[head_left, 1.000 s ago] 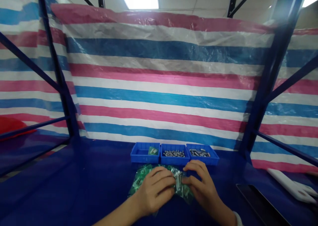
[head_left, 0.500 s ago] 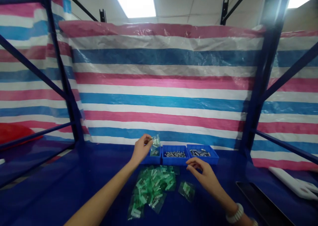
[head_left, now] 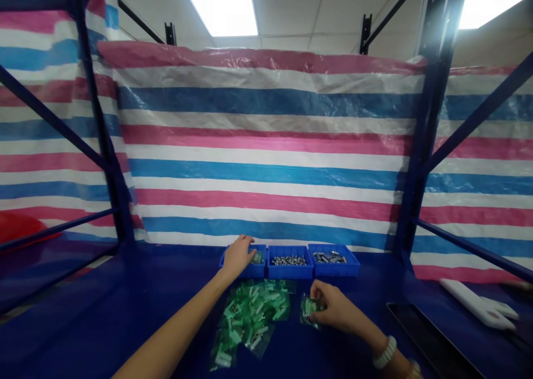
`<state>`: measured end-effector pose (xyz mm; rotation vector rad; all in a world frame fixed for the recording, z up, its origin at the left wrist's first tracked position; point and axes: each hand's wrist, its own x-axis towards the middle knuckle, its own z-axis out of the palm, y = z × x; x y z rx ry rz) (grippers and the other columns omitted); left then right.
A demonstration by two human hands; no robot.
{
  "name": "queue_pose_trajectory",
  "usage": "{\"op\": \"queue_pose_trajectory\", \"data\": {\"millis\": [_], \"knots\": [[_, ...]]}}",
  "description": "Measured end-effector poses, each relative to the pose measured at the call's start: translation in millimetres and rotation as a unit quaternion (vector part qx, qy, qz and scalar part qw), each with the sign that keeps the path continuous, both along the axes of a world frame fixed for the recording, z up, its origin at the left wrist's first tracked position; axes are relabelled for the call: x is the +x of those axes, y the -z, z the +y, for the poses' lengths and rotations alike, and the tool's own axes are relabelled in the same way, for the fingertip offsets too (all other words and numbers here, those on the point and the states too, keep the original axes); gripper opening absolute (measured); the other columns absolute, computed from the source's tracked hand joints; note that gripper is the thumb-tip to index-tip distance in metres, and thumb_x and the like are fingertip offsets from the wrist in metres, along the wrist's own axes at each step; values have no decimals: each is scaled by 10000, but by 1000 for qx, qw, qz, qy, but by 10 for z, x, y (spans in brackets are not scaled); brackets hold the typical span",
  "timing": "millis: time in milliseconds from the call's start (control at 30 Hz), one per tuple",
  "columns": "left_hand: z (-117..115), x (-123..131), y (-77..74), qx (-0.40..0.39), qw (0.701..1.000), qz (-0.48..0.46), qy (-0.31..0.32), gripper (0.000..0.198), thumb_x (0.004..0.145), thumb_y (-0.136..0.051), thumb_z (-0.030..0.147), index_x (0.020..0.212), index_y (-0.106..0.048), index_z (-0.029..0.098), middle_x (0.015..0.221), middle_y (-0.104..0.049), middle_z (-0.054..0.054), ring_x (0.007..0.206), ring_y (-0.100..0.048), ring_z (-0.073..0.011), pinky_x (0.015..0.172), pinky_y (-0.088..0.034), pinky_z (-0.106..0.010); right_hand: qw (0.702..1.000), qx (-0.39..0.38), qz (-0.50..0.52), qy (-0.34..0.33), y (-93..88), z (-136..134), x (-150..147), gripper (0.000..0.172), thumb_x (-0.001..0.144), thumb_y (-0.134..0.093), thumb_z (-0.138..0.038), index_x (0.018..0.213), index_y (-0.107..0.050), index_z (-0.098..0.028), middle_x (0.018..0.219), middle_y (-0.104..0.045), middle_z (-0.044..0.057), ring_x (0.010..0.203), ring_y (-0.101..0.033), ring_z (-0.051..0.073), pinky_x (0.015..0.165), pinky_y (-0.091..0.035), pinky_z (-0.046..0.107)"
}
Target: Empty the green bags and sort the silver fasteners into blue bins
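My left hand [head_left: 239, 257] is over the left blue bin [head_left: 259, 269], its fingers apart and nothing seen between them; small clear packets lie in that bin. My right hand [head_left: 328, 305] pinches the edge of a small clear packet [head_left: 307, 309] with green and white contents, low over the blue surface. Left of it spreads a pile of similar green packets [head_left: 254, 312]. The middle blue bin [head_left: 290, 272] holds small metal cylinders, and the right blue bin [head_left: 337, 269] holds flat metal pieces.
A dark flat device [head_left: 433, 340] lies at the right, with a white object [head_left: 477, 305] behind it. Blue rack posts [head_left: 410, 201] stand at both sides, and a striped plastic sheet [head_left: 266, 201] hangs behind the blue surface [head_left: 166, 290].
My left hand has let go of the packet it held above the left bin. My right hand has moved down to the single packet and closed on it. The view has shifted slightly.
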<state>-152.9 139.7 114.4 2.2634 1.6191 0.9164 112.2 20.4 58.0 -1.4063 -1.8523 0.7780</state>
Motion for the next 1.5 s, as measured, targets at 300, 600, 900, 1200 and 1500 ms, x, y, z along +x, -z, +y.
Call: {"op": "queue_pose_trajectory", "data": {"millis": [300,600,900,1200,1500], "knots": [[-977,503,198,-119,949,-232,179,314,757,-677,339,1000,-602,155,861,-671,-41,631,-626,-130,607,-506,-253,937,-61,335,-80,-138,-67,-188,365,661,-795,-315,950,-623,-172,823,-675,21,695,-613,149,593,-454,235],[-1135,463,306,-70,921,-326,199,90,793,-635,207,822,-553,185,725,-621,0,609,-591,-126,564,-460,-238,957,44,281,-54,-96,-92,-244,131,731,-753,-258,757,-661,-169,714,-650,18,652,-610,160,613,-490,282],[-1236,337,140,380,840,-81,378,193,886,-489,44,922,-605,195,909,-710,-59,889,-650,-189,863,-506,-386,868,495,-13,-46,-238,-285,-149,268,834,-514,-6,854,-640,-241,1024,-674,55,1002,-590,235,851,-494,416],[-557,168,39,-4,931,-361,51,243,806,-598,334,963,-563,152,762,-664,-19,714,-663,-162,674,-535,-279,965,201,161,43,-108,-139,-245,198,922,-526,-342,1019,-587,-180,783,-686,42,789,-665,204,771,-500,304],[231,-126,139,-98,984,-141,-45,189,920,-579,288,1001,-617,122,926,-660,-38,759,-646,-149,695,-554,-329,967,254,-3,-7,96,30,-200,225,803,-487,-103,965,-619,-186,989,-678,81,921,-631,222,825,-516,370]]}}
